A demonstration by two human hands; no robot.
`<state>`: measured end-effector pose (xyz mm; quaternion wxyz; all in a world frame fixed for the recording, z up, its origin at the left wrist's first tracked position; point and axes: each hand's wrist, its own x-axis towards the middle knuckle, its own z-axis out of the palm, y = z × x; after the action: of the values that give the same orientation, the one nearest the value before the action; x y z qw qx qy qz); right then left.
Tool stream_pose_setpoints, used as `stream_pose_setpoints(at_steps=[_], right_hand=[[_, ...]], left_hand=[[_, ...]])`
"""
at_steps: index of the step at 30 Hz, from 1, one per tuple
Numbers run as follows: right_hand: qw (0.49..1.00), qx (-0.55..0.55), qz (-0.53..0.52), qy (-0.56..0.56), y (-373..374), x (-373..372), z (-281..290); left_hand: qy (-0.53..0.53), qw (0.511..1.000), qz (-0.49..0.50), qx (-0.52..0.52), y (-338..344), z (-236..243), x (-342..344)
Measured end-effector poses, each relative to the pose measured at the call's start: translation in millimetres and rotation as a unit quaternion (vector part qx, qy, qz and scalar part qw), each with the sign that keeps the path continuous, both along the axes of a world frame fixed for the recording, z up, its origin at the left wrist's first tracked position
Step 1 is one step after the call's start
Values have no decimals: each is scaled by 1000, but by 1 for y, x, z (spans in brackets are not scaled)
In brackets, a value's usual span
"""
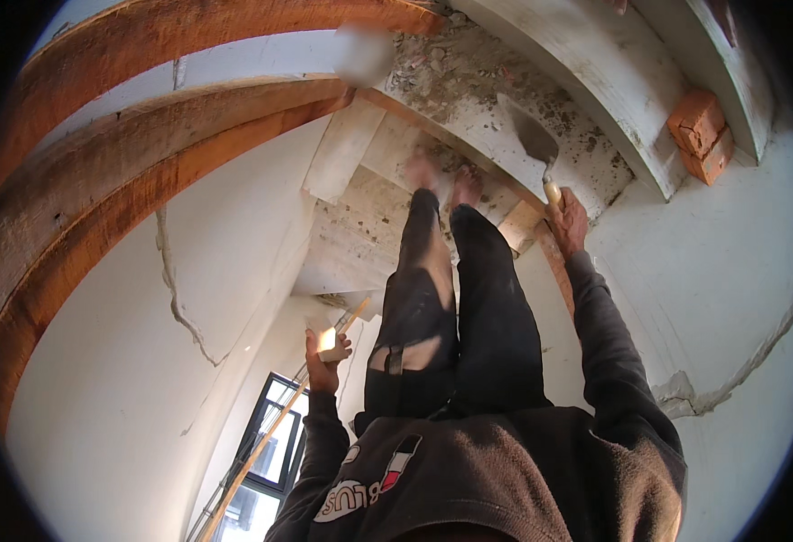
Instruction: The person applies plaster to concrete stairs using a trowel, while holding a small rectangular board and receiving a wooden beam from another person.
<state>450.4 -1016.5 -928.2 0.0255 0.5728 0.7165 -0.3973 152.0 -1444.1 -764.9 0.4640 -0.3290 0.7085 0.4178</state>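
My right hand (570, 221) is wrapped around the wooden handle of a pointed trowel (534, 140). The trowel's metal blade lies over a pale step (600, 154) spotted with dried mortar and crumbs. Down on the left, my left hand (321, 369) is raised with its fingers curled around a small pale piece (328, 343). Bright sunlight falls on that piece, so its exact kind is unclear. My bare feet (441, 176) stand on the dirty stair treads, just below the step where the trowel is.
Two red bricks (702, 134) sit stacked on a higher stair at right. Curved-looking wooden beams (143, 172) cross the upper left. A long wooden pole (261, 443) leans near a dark-framed window (274, 443). Loose rubble (450, 68) covers the step's far end.
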Motion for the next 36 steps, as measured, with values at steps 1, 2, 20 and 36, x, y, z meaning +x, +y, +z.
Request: stream_pose_setpoints(at_steps=[1, 2, 20, 36], right_hand=[[1000, -8, 9, -5, -7, 11, -2], [1000, -11, 18, -4, -10, 13, -2], [973, 206, -84, -64, 1, -21, -97], [794, 179, -519, -263, -26, 64, -180]], left_hand=[[7, 1000, -15, -19, 3, 2, 4], [15, 999, -19, -22, 1, 2, 6], [-146, 933, 39, 325, 112, -134, -2], [-232, 937, -48, 256, 22, -178, 15]])
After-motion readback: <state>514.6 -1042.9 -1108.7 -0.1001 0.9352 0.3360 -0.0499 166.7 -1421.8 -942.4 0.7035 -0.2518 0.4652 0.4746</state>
